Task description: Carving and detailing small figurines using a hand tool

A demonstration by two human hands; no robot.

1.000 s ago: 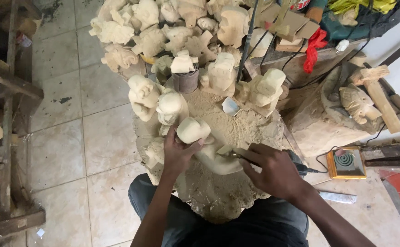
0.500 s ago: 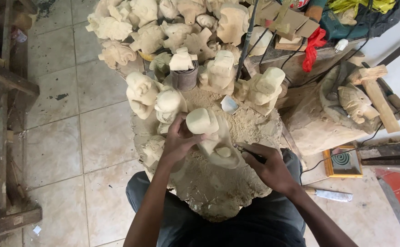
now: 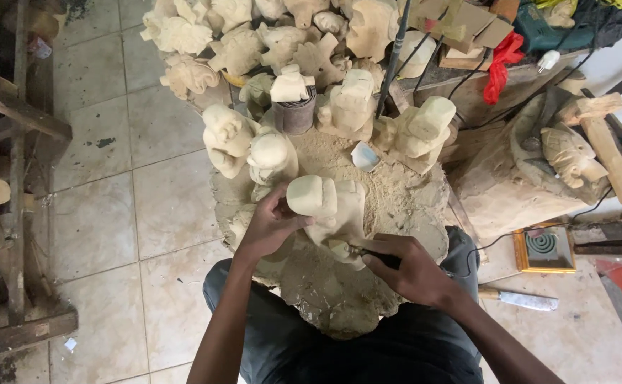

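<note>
Pale, unpainted carved wooden figure [image 3: 328, 206] with a rounded, blocky head lies on the sawdust-strewn stump surface [image 3: 339, 306], its wood bare and creamy. The left hand [image 3: 272, 224] has its fingers curled against the figure's left side beneath the head. The right hand [image 3: 410, 267] is clenched around a dark-handled carving tool [image 3: 368, 252], whose tip touches the figure's lower edge. Many similar pale rough carvings [image 3: 268, 43] crowd the far side. A yellow-framed square box [image 3: 544, 249] lies on the floor to the right.
</note>
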